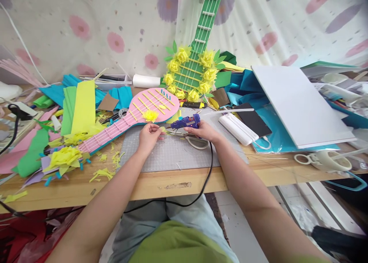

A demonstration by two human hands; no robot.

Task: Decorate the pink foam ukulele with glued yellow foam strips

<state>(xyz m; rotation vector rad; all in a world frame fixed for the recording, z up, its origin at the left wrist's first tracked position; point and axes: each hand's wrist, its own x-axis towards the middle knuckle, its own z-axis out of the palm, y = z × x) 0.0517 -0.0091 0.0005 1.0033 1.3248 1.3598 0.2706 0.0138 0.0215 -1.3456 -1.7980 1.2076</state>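
My right hand [204,131] grips a blue hot glue gun [185,122] above the grey cutting mat [161,157], its nozzle toward the left. Between the fingertips of my left hand [149,137] is a small yellow paper piece [163,129], close to the nozzle. Scissors [197,142] lie on the mat under the glue gun. Just behind my hands rests a pink paper lute [140,109] with strings, yellow strips and a yellow paper flower [150,115]. A larger yellow flower [64,157] sits at its neck end.
A green paper instrument [191,69] ringed with yellow flowers leans at the back. Crepe paper and yellow scraps [102,174] lie left. A white power bank [238,129], a white board [299,106] and a tape dispenser [324,161] are right. A black cord [212,167] hangs over the table edge.
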